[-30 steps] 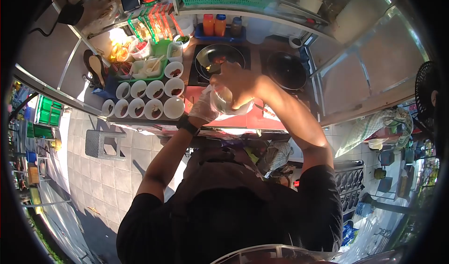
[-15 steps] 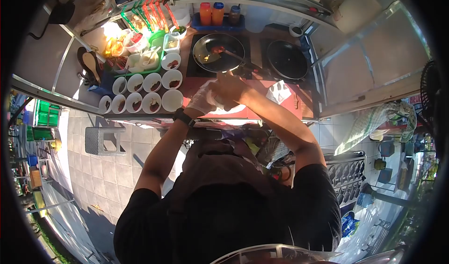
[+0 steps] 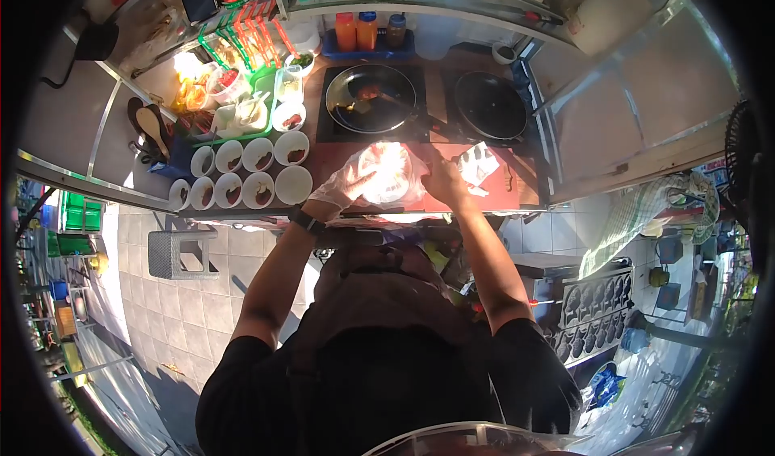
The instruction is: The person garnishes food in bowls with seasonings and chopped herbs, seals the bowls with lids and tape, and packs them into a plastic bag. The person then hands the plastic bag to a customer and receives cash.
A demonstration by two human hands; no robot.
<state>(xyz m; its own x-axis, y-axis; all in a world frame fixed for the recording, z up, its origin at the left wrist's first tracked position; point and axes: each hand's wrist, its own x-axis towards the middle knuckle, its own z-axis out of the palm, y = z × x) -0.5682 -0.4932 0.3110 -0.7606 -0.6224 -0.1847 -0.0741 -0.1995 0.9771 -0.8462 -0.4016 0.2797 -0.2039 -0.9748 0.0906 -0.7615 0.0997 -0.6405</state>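
My left hand (image 3: 343,188) wears a clear plastic glove and a dark wristwatch. Its fingers grip the left side of a whitish, see-through plastic bag (image 3: 389,172), washed out by sunlight on the red board (image 3: 331,159). Bare, my right hand (image 3: 446,183) is at the bag's right edge with fingers closed. Whether they pinch the plastic is unclear. Behind the hands, a frying pan (image 3: 371,98) holds a reddish lump, with a spatula (image 3: 395,101) resting in it. Crumpled white paper (image 3: 479,167) lies right of my right hand.
Several white bowls (image 3: 258,155) with dark and red contents stand at left. A green tray (image 3: 262,105) carries containers behind them. A second black pan (image 3: 491,105) sits at right. Sauce bottles (image 3: 366,31) stand at the back, and a grey stool (image 3: 184,254) is on the floor.
My hands were together over the plastic and have moved apart. My right hand shifted right and down, and more of the bag now shows between them. The camera view shifted slightly.
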